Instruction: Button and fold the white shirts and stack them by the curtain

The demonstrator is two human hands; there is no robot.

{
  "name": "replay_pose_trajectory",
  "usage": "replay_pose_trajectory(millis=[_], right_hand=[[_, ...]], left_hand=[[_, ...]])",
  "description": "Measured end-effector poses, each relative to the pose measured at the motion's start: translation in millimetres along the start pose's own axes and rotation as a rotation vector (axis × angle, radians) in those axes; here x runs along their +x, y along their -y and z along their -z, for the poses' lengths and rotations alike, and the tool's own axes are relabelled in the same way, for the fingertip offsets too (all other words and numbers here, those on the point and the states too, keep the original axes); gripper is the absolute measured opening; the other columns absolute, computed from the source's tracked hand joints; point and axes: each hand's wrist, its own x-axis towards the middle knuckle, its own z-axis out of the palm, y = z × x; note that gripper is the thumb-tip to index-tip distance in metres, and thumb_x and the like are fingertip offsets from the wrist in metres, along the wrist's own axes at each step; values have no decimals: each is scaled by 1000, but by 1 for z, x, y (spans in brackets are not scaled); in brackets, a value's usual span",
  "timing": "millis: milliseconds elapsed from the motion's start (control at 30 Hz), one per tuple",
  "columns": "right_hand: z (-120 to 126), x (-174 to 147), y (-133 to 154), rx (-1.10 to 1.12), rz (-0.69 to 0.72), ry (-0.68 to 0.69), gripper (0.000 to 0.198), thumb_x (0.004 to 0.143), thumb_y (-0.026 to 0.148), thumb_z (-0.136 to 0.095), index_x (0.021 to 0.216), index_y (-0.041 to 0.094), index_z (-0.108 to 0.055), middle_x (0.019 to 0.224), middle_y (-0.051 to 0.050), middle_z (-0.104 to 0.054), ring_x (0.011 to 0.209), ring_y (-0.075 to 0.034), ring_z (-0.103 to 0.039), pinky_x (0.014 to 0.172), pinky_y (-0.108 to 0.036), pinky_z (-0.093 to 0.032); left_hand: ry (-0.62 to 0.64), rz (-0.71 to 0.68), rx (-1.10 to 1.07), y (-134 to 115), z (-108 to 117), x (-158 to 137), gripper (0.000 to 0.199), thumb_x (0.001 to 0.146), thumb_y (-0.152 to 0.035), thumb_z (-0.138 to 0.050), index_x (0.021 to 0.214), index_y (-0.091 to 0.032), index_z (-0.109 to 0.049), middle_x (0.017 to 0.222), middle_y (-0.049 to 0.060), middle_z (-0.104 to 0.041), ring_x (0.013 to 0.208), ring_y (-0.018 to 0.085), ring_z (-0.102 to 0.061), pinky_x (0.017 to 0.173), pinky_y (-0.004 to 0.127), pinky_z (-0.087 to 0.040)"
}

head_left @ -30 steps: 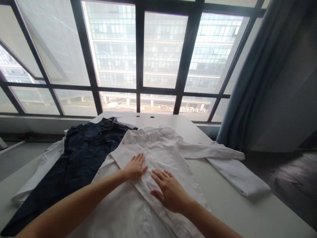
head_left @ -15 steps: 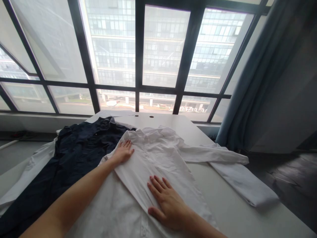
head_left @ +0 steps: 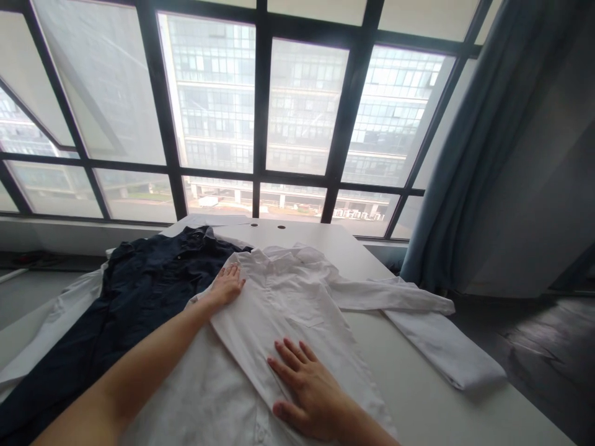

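A white button-up shirt (head_left: pixel 297 303) lies spread on the table, collar towards the window, with a chest pocket and its right-hand sleeve (head_left: pixel 390 294) stretched out sideways. My left hand (head_left: pixel 227 284) rests flat on the shirt near its left shoulder, fingers extended. Lower down, my right hand (head_left: pixel 309 387) lies palm down with spread fingers on the front of the shirt, over a sleeve folded across it. Neither hand grips the cloth. To the left a dark navy shirt (head_left: pixel 153 279) lies partly under the white one, and my left forearm passes over it.
Folded white cloth (head_left: pixel 446 347) lies under the outstretched sleeve on the white table (head_left: pixel 404 365). More white cloth (head_left: pixel 51 322) shows beyond the navy shirt at left. Past the table's far edge stands a framed window (head_left: pixel 260 111); a blue-grey curtain (head_left: pixel 446 186) hangs at right.
The camera view has tilted slightly upward and shifted, so the window shows lower. Both hands stay flat on the white shirt in nearly the same places.
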Motion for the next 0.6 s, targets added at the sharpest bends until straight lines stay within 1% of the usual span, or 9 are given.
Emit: replay_pose_trajectory(millis=[100, 200, 300, 400, 467, 500, 533, 567, 600], right_hand=[[0, 0, -2, 6, 1, -1, 74, 92, 65, -46, 155, 30, -30, 163, -9, -18, 150, -32, -13, 121, -53, -8], [2, 0, -3, 15, -6, 13, 74, 91, 66, -45, 155, 30, -30, 163, -9, -18, 150, -31, -12, 121, -53, -7], [0, 0, 1, 13, -14, 22, 73, 92, 65, -44, 155, 30, -30, 163, -9, -17, 151, -30, -13, 121, -52, -7], [-5, 2, 3, -1, 4, -15, 73, 90, 62, -50, 153, 29, -36, 162, -9, -24, 149, -31, -20, 121, -52, -11], [-4, 7, -5, 7, 16, -110, 70, 85, 61, -58, 144, 25, -50, 154, -11, -41, 142, -31, -36, 118, -50, -23], [0, 10, -14, 21, -5, -197, 63, 84, 59, -59, 136, 23, -58, 146, -13, -52, 135, -30, -46, 114, -47, -31], [7, 13, -27, 38, -53, -302, 55, 85, 57, -59, 125, 20, -66, 134, -13, -61, 125, -29, -55, 108, -43, -39], [16, 16, -43, 64, -144, -434, 46, 89, 53, -53, 115, 19, -70, 121, -14, -68, 114, -27, -62, 101, -39, -45], [27, 18, -62, 75, -263, -565, 43, 91, 52, -48, 104, 18, -72, 110, -13, -71, 104, -25, -65, 94, -38, -49]], left_hand=[[31, -75, 10, 2, -5, -42, 62, 97, -41, -35, 147, -7, -43, 157, 19, -31, 148, 29, -26, 120, 47, -16], [81, -62, 22, 26, -3, -79, 65, 96, -47, -33, 149, -10, -41, 158, 15, -30, 149, 26, -24, 121, 47, -15], [136, -18, 7, 51, 7, -93, 65, 97, -46, -30, 152, -12, -37, 160, 11, -26, 150, 25, -21, 120, 48, -18], [136, 14, -17, 61, 12, -93, 63, 96, -45, -32, 152, -15, -37, 160, 10, -26, 149, 25, -22, 119, 48, -22], [109, 23, -22, 60, 12, -93, 63, 96, -44, -33, 151, -14, -39, 160, 10, -26, 149, 26, -22, 118, 48, -23], [98, 28, -24, 58, 11, -93, 62, 96, -44, -33, 151, -14, -39, 160, 10, -26, 149, 26, -23, 118, 48, -23], [92, 32, -29, 57, 11, -93, 62, 96, -44, -33, 150, -14, -40, 160, 10, -27, 149, 26, -23, 118, 48, -24], [87, 36, -35, 56, 10, -94, 61, 96, -43, -33, 150, -15, -41, 160, 10, -27, 149, 25, -24, 118, 48, -24], [83, 38, -44, 56, 10, -95, 60, 96, -43, -32, 150, -15, -41, 160, 10, -28, 149, 25, -24, 118, 48, -25]])
